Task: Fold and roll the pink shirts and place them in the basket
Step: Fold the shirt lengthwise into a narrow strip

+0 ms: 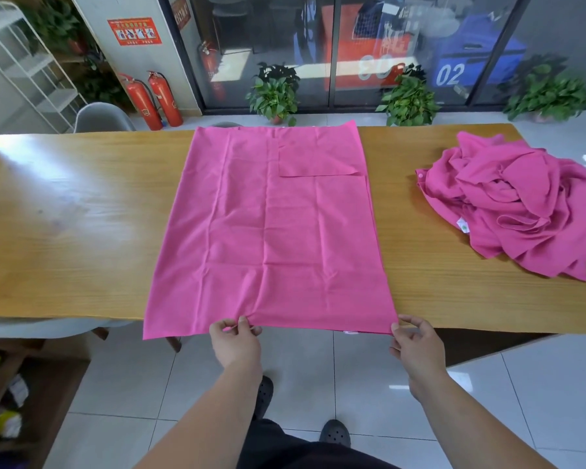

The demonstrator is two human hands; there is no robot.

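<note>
A pink shirt (268,228) lies flat across the middle of the wooden table (82,214), its sides folded in so it forms a long rectangle, its near hem hanging slightly over the table's front edge. My left hand (236,340) pinches the hem near its middle. My right hand (415,343) pinches the hem's right corner. A crumpled pile of pink shirts (518,204) sits on the table's right end. No basket is in view.
A grey chair (99,118) stands behind the table at the left. Potted plants (276,93) and two fire extinguishers (153,98) line the far floor. A white shelf rack (24,62) is at far left. My feet stand on the tiled floor (318,367).
</note>
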